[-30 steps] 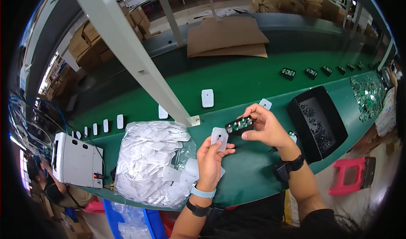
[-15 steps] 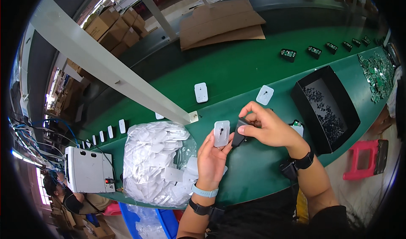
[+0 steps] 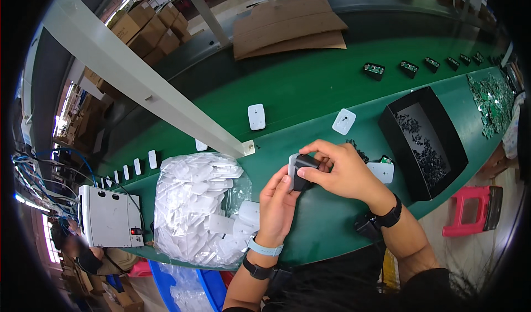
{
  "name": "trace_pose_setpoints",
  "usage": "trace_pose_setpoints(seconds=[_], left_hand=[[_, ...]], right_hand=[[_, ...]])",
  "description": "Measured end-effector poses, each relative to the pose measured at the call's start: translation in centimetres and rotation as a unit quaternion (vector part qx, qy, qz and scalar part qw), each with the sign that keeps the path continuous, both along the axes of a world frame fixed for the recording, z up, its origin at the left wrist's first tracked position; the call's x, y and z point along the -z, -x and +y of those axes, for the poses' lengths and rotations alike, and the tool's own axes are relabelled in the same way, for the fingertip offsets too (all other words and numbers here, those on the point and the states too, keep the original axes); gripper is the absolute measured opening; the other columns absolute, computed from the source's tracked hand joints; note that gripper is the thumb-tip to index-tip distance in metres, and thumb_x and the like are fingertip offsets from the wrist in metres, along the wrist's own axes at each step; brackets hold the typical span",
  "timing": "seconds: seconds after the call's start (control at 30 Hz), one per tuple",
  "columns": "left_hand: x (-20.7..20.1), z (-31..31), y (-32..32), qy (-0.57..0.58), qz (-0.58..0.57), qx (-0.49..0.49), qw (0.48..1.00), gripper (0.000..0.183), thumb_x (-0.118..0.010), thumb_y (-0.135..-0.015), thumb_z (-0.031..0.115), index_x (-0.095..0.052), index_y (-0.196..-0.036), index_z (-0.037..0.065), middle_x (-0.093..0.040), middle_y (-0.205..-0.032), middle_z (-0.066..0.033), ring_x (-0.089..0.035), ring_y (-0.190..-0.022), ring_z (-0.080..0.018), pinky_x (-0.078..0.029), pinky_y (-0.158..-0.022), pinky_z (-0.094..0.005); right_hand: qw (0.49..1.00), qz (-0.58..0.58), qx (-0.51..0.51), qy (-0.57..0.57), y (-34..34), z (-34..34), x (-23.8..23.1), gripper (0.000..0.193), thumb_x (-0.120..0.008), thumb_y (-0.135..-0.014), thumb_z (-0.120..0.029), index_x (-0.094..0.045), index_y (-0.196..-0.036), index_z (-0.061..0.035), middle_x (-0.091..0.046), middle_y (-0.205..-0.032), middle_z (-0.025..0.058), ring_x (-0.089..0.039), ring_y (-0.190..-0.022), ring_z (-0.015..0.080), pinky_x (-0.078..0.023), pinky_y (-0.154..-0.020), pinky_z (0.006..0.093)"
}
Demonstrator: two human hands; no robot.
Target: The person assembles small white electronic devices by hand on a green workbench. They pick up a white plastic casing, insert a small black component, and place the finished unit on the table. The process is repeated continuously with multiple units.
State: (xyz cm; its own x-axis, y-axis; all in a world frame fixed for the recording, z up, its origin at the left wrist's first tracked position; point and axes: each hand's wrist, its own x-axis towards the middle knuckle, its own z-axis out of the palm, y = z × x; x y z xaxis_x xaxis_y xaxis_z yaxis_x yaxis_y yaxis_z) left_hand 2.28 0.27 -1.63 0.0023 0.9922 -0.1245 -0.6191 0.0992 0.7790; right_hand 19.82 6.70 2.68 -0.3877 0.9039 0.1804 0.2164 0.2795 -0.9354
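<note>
Between my fingers, a white plastic cover [image 3: 291, 166] and a black plastic housing [image 3: 306, 163] are together, face to face. My left hand [image 3: 277, 208] is closed on the white cover from below. Thumb and fingers of my right hand [image 3: 347, 171] grip the black housing and hold it against the cover; whether the two are joined is hidden. To the right of my right hand is a white cover with a green circuit board [image 3: 383, 171] at its edge. Small black parts [image 3: 358, 151] lie just beyond that hand. Farther off rests another white cover [image 3: 344, 122] bearing a small black part.
A plastic bag of white covers [image 3: 191, 204] lies left, beside a white machine [image 3: 110, 217]. A metal post [image 3: 138, 85] stands ahead. Right are a black box [image 3: 454, 146] of small parts and piled circuit boards [image 3: 491, 105]. Black housings with boards [image 3: 374, 71] sit on the belt.
My right hand has moved left and brought the black housing from beside the white cover onto it. The cover has turned edge-on in my left hand.
</note>
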Motion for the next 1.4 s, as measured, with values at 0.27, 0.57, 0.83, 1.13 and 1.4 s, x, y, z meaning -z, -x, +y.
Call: trace_pose_setpoints(seconds=[0.27,0.57,0.83,1.13,1.4], left_hand=[[0.5,-0.3,0.0,-0.016,0.048,-0.001,0.999,0.033,-0.055,-0.106,0.010,-0.058,-0.135,-0.006,-0.066,-0.128,-0.0140,-0.065,-0.118,-0.0217,-0.051,-0.107,-0.0402],[0.8,-0.2,0.1,-0.057,0.145,-0.040,0.987,0.033,-0.061,-0.101,0.002,-0.061,-0.132,-0.006,-0.067,-0.126,-0.0137,-0.066,-0.115,-0.0209,-0.052,-0.101,-0.0361],[0.6,-0.3,0.0,-0.239,0.533,-0.204,0.786,0.045,-0.077,-0.088,0.003,-0.065,-0.130,-0.004,-0.063,-0.132,-0.0208,-0.068,-0.108,-0.0256,-0.055,-0.089,-0.0335],[-0.1,-0.7,-0.2,-0.228,0.555,-0.168,0.782,0.027,-0.071,-0.085,0.005,-0.064,-0.110,0.000,-0.066,-0.111,-0.0183,-0.061,-0.108,-0.0389,-0.049,-0.095,-0.0440],[0.1,-0.9,-0.2,-0.229,0.606,-0.172,0.742,0.020,-0.071,-0.083,0.007,-0.067,-0.101,0.001,-0.067,-0.101,-0.0156,-0.061,-0.102,-0.0373,-0.048,-0.090,-0.0448]], right_hand=[[1.000,-0.011,0.000,0.003,-0.1,0.2,0.2,0.037,-0.082,-0.086,-0.023,-0.070,-0.115,-0.0020,-0.071,-0.072,0.0099,-0.067,-0.062,0.0130,-0.053,-0.059,0.0270],[0.991,0.117,-0.046,0.047,0.1,0.5,1.7,0.037,-0.081,-0.088,-0.012,-0.064,-0.117,0.0021,-0.074,-0.088,0.0089,-0.067,-0.070,0.0114,-0.055,-0.068,0.0268],[0.984,0.155,-0.029,0.086,2.2,1.5,3.4,0.031,-0.076,-0.089,-0.005,-0.061,-0.116,0.0008,-0.072,-0.091,0.0077,-0.069,-0.079,0.0105,-0.055,-0.069,0.0252],[0.984,-0.164,0.075,-0.003,3.7,15.6,4.7,0.035,-0.074,-0.084,-0.014,-0.070,-0.115,0.0015,-0.072,-0.109,0.0167,-0.071,-0.093,0.0294,-0.055,-0.087,0.0384],[0.943,-0.317,0.073,-0.070,4.2,17.5,4.5,0.047,-0.076,-0.087,-0.020,-0.067,-0.128,0.0013,-0.070,-0.123,0.0239,-0.070,-0.107,0.0348,-0.055,-0.093,0.0408]])
